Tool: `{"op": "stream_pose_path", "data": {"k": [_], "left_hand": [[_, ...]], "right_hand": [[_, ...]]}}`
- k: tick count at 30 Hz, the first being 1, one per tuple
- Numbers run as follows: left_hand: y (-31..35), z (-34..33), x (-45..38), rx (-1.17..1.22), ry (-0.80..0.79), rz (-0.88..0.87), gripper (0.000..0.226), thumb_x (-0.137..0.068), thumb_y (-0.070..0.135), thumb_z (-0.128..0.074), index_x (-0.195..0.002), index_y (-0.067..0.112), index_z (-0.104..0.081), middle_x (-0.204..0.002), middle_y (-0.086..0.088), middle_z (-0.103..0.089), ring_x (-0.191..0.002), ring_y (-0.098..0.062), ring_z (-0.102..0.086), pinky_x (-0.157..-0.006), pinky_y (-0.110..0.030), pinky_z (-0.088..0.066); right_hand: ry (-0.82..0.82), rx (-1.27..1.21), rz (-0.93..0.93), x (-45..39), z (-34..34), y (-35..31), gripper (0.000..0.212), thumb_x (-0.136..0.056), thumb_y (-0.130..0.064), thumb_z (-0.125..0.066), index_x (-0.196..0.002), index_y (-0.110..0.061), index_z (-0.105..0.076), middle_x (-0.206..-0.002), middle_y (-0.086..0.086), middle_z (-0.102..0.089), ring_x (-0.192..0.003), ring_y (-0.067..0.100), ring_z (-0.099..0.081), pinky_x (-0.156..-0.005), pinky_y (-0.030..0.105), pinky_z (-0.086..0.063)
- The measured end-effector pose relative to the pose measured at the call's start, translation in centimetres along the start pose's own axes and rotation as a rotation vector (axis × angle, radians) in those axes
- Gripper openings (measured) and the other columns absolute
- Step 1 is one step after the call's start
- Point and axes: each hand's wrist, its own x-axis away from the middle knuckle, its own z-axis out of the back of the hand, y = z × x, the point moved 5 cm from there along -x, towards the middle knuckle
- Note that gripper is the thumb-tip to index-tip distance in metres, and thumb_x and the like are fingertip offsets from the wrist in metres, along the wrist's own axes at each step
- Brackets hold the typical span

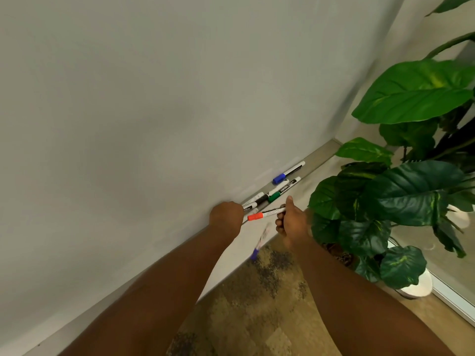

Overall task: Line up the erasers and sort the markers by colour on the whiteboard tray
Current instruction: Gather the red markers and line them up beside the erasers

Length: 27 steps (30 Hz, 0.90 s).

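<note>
Red-capped marker (266, 214): held just right of frame centre by the right hand (291, 223); grip closed round the tail end, thumb raised above it; red cap points toward the left of the frame, clear of the fingers.
Long axis: runs lower left to upper right, close to parallel with the whiteboard tray (312, 161), just in front of its edge.
Key relation: the tray lies up and left of the grip, very near; by my judgement a short carry toward the board sets the marker down lengthwise.
Left hand (226, 214): fisted at the tray's near end, closed on the ends of white-barrelled markers (253, 204); how many, cannot tell.
Nearer hand: the left is on the tray; the right hovers just off it.
Green-capped marker (282, 191): lying in the tray, a black-capped marker (259, 198) just beside it.
Blue-capped marker (288, 172): farther up the tray, toward upper right, apart from the rest.
Loose blue marker (259, 244): blurred, below the hands, over the carpet (252, 304); whether falling or resting cannot be told.
Erasers: none visible.
Materials: smooth plastic barrels with printed labels; glossy whiteboard (154, 98); matte metal-look tray; mottled tan carpet.
Surroundings: broad-leaved potted plant (401, 181) at right, close to the right forearm.
</note>
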Motion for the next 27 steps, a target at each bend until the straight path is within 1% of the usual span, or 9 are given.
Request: {"op": "stream_pose_path", "data": {"k": [3, 5, 9, 12, 15, 18, 21, 23, 27], "left_hand": [[-0.4, 0.0, 0.2, 0.049, 0.03, 0.015, 0.02, -0.087, 0.006, -0.06, -0.106, 0.013, -0.064, -0.108, -0.005, -0.069, -0.101, -0.024, -0.067, -0.082, -0.032, -0.053], [-1.0, 0.2, 0.8, 0.071, 0.056, 0.018, 0.021, -0.088, 0.006, -0.06, -0.107, 0.013, -0.062, -0.108, -0.005, -0.068, -0.101, -0.025, -0.067, -0.081, -0.033, -0.053], [-2.5, 0.4, 2.4, 0.149, 0.102, 0.013, 0.02, -0.087, 0.01, -0.06, -0.107, 0.012, -0.058, -0.107, -0.007, -0.067, -0.099, -0.028, -0.066, -0.08, -0.036, -0.052], [-3.9, 0.5, 3.7, 0.204, 0.161, -0.006, 0.016, -0.092, 0.021, -0.057, -0.106, 0.013, -0.056, -0.104, -0.009, -0.068, -0.095, -0.03, -0.066, -0.076, -0.037, -0.051], [-5.4, 0.2, 5.3, 0.238, 0.21, -0.021, 0.022, -0.094, 0.032, -0.054, -0.105, 0.013, -0.055, -0.1, -0.01, -0.068, -0.09, -0.033, -0.066, -0.072, -0.037, -0.051], [-7.4, -0.3, 7.4, 0.23, 0.221, -0.007, 0.023, -0.091, 0.031, -0.058, -0.106, 0.014, -0.054, -0.101, -0.009, -0.068, -0.09, -0.033, -0.066, -0.073, -0.037, -0.05], [-9.7, -1.1, 10.1, 0.228, 0.238, 0.003, 0.025, -0.089, 0.031, -0.06, -0.107, 0.014, -0.054, -0.099, -0.009, -0.068, -0.087, -0.033, -0.066, -0.069, -0.037, -0.049], [-11.4, -1.7, 12.3, 0.244, 0.238, 0.029, 0.025, -0.089, 0.027, -0.061, -0.108, 0.014, -0.054, -0.101, -0.009, -0.068, -0.088, -0.032, -0.066, -0.07, -0.037, -0.049], [-15.3, -3.4, 17.2, 0.237, 0.232, 0.079, 0.024, -0.091, 0.021, -0.054, -0.115, 0.014, -0.052, -0.102, -0.01, -0.067, -0.087, -0.031, -0.064, -0.065, -0.034, -0.044]], "right_hand": [[-0.03, -0.102, -0.092, 0.0, -0.5, 1.0, 0.044, -0.098, -0.05, -0.045, -0.078, -0.012, -0.058, -0.056, 0.002, -0.05, -0.048, 0.013, -0.048, -0.043, 0.023, -0.044], [-0.053, -0.159, -0.129, 0.1, -1.5, 1.7, 0.042, -0.098, -0.048, -0.046, -0.08, -0.012, -0.058, -0.058, 0.002, -0.049, -0.047, 0.012, -0.044, -0.042, 0.023, -0.041], [-0.098, -0.153, -0.102, 1.1, -3.4, 1.7, 0.039, -0.099, -0.045, -0.045, -0.08, -0.012, -0.054, -0.057, 0.001, -0.043, -0.045, 0.01, -0.036, -0.043, 0.024, -0.031], [-0.138, -0.133, -0.069, 2.1, -4.6, 1.1, 0.037, -0.099, -0.043, -0.046, -0.08, -0.012, -0.055, -0.053, 0.0, -0.042, -0.041, 0.008, -0.033, -0.04, 0.023, -0.027], [-0.177, -0.121, -0.053, 3.6, -5.6, 1.1, 0.036, -0.099, -0.042, -0.046, -0.079, -0.013, -0.053, -0.048, -0.002, -0.041, -0.04, 0.009, -0.031, -0.039, 0.023, -0.026], [-0.207, -0.113, -0.043, 5.3, -6.8, 1.6, 0.031, -0.099, -0.037, -0.047, -0.078, -0.014, -0.05, -0.054, -0.001, -0.038, -0.041, 0.009, -0.03, -0.039, 0.023, -0.023], [-0.25, -0.096, -0.031, 7.4, -8.3, 2.5, 0.03, -0.098, -0.036, -0.049, -0.077, -0.014, -0.05, -0.051, -0.002, -0.037, -0.041, 0.008, -0.029, -0.039, 0.023, -0.023], [-0.288, -0.089, -0.021, 9.3, -9.7, 3.2, 0.032, -0.098, -0.038, -0.049, -0.076, -0.014, -0.05, -0.05, -0.002, -0.036, -0.042, 0.009, -0.028, -0.039, 0.023, -0.023], [-0.392, -0.071, 0.003, 13.8, -12.9, 5.2, 0.032, -0.099, -0.038, -0.049, -0.074, -0.016, -0.05, -0.046, -0.004, -0.035, -0.039, 0.009, -0.028, -0.035, 0.022, -0.022]]}}
